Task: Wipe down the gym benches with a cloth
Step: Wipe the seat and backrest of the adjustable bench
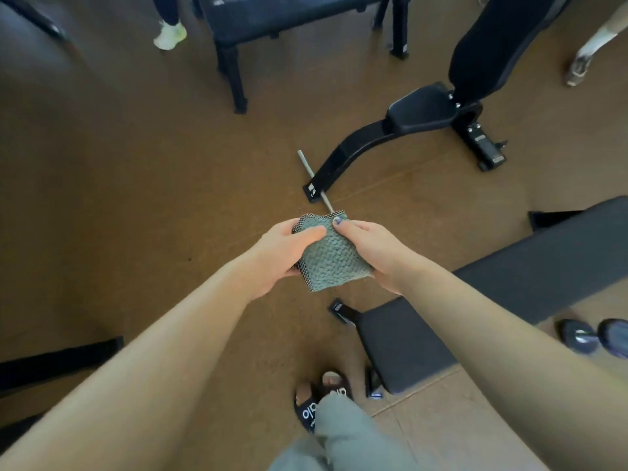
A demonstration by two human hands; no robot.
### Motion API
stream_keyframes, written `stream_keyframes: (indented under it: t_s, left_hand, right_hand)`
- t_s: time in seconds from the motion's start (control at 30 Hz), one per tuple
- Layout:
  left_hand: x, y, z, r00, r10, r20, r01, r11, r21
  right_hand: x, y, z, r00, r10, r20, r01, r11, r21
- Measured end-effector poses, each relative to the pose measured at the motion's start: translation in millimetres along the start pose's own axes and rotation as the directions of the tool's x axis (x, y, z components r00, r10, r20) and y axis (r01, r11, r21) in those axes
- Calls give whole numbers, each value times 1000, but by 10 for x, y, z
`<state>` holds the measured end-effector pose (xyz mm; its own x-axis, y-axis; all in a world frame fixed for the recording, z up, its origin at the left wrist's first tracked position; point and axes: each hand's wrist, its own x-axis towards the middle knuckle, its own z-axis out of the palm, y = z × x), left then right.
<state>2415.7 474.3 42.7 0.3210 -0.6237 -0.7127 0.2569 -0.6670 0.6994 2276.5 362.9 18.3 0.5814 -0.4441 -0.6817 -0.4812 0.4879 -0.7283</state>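
Here, nearest the camera, a sandalled foot (321,401) stands on the brown floor (136,185) beside the flat bench (475,300), whose dark padded surface runs off to the right. Nothing touches that padding, and no damp streak shows on it, so the wiping looks not yet begun, or at a pause between benches; I cannot tell which.

Just above, both arms reach forward and meet at the cloth (331,258), a folded grey-green square with a dark checked edge, held in the air over the floor and clear of every bench. The left hand (277,254) clasps its left side, thumb lying across the top. The right hand (373,248) pinches the right side, thumb pressed on the upper corner. So each grip is closed on the cloth, which sits between them.

Farther on stands an adjustable bench (421,112) with its backrest raised and a thin metal rod (314,180) at its foot, and beyond it another dark bench (289,18). By my judgement, all three remain to be wiped.
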Motion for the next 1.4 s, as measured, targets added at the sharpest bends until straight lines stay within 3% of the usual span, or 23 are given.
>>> stream_keyframes:
  t_s: [0.13,0.4,0.5,1.03,1.4]
  left_hand:
    - [318,334,115,999,-11,43,8,997,78]
    - [1293,1277,103,998,22,55,-28,993,112]
    - [1598,1629,-32,999,42,31,-46,987,155]
    - [3497,3183,-249,992,25,126,-70,926,371]
    - [4864,3959,748,993,58,99,-102,850,517]
  right_hand:
    - [183,-148,-260,998,43,-53,-37,994,106]
    - [1041,-813,-666,954,-22,-300,8,999,-48]
    - [1273,-1089,-849,930,45,-365,-42,999,16]
    - [2649,-1998,-1545,811,311,-495,-71,893,445]
    - [3467,-2360,-2953,795,362,-487,-22,819,573]
